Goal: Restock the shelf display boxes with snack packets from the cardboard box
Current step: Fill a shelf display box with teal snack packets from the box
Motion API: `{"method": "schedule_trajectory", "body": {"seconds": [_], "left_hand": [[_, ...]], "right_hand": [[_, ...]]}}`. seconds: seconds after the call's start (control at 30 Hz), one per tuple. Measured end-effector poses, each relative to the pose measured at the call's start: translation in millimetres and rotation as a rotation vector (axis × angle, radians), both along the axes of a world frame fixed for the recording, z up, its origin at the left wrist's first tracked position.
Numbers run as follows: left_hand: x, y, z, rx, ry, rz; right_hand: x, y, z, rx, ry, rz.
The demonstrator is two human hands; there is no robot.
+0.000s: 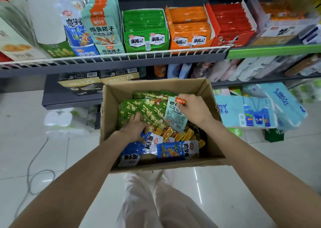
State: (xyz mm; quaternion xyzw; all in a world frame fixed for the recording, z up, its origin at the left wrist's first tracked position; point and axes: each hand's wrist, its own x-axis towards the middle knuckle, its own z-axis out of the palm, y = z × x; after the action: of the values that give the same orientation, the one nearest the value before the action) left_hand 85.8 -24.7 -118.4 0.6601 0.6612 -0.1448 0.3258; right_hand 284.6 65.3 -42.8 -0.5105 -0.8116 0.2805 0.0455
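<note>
An open cardboard box point(211, 95) sits in front of me on the floor, filled with green, blue, orange and pale teal snack packets. My right hand point(194, 110) pinches the top of a pale teal packet point(175, 115) inside the box. My left hand point(134, 129) reaches into the box's left side, fingers curled on green packets point(139, 108) and a blue packet point(152, 141). On the shelf above stand display boxes: blue point(78, 36), teal point(106, 31), green point(145, 31), orange point(190, 27), red point(231, 24).
A white wire rail point(121, 56) fronts the upper shelf. Tissue packs point(246, 113) lie right of the box, and dark boxes point(81, 85) on the lower shelf behind it. A cable point(33, 172) runs over the tiled floor at left. My legs show below the box.
</note>
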Motion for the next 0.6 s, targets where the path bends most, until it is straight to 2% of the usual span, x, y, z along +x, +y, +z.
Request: {"method": "schedule_trajectory", "body": {"seconds": [0.13, 0.27, 0.47, 0.6], "left_hand": [[5, -6, -5, 0.091, 0.014, 0.025], [11, -4, -8, 0.12, 0.064, -0.069], [12, 2, -11, 0.07, 0.146, -0.214], [12, 8, -9, 0.063, 0.155, -0.224]], "right_hand": [[-12, -1, 2, 0.012, 0.003, 0.001], [-19, 1, 4, 0.017, -0.004, -0.035], [-23, -1, 3, 0.007, -0.002, -0.035], [-25, -2, 5, 0.014, -0.001, -0.029]]}}
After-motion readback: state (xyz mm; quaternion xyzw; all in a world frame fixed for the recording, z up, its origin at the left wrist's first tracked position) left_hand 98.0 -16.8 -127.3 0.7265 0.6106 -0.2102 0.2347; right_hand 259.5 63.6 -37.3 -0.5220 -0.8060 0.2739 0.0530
